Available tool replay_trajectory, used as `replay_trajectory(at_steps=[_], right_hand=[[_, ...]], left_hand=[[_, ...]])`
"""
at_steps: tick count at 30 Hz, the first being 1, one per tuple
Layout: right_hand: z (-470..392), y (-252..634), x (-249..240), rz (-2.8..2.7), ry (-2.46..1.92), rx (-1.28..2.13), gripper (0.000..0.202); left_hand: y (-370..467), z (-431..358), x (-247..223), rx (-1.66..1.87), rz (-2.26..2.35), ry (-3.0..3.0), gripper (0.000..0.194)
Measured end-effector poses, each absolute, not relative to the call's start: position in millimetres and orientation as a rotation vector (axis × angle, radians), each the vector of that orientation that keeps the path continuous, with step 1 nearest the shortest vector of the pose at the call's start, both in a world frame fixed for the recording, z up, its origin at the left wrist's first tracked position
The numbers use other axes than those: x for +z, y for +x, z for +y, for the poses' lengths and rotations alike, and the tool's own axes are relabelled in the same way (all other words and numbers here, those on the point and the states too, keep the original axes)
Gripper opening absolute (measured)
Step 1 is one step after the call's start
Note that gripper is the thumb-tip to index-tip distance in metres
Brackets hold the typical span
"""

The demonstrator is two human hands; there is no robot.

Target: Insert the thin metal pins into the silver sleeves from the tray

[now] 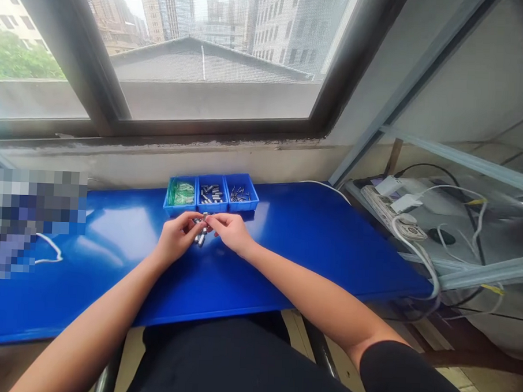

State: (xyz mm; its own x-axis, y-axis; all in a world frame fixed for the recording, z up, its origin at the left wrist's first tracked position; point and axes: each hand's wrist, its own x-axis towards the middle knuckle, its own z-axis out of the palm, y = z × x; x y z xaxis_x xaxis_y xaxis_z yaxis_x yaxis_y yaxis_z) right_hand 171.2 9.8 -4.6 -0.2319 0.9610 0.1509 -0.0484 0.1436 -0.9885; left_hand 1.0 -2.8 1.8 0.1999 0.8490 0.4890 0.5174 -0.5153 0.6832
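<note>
My left hand and my right hand meet over the blue table, fingers pinched together around a small metal part. Below the fingertips several short silvery cylinders show, partly hidden by my hands. Just behind stand three joined blue bins. The left bin holds silvery pieces in green plastic, the middle bin short metal cylinders, and the right bin thin dark pins or screws.
The blue table runs beneath a window. At right, a power strip with plugs and cables lies beyond a metal frame. A white cable rests on the left side, beside a pixelated area.
</note>
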Motion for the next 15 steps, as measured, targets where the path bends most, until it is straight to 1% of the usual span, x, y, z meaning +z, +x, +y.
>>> replay_trajectory(at_steps=[4,8,15], right_hand=[[8.3,171.4,-3.9,-1.46,-0.953,1.289,0.042],[6.6,170.6,0.0,-1.37,-0.956,1.331,0.036],[6.6,172.8,2.5,-1.336,-0.89,1.328,0.035]], left_hand=[[0.3,-1.8,0.2,1.207,1.233,2.107,0.032],[-0.4,-1.0,-0.4,1.214,1.265,2.15,0.028],[0.1,-1.8,3.9,1.144,1.284,2.208,0.029]])
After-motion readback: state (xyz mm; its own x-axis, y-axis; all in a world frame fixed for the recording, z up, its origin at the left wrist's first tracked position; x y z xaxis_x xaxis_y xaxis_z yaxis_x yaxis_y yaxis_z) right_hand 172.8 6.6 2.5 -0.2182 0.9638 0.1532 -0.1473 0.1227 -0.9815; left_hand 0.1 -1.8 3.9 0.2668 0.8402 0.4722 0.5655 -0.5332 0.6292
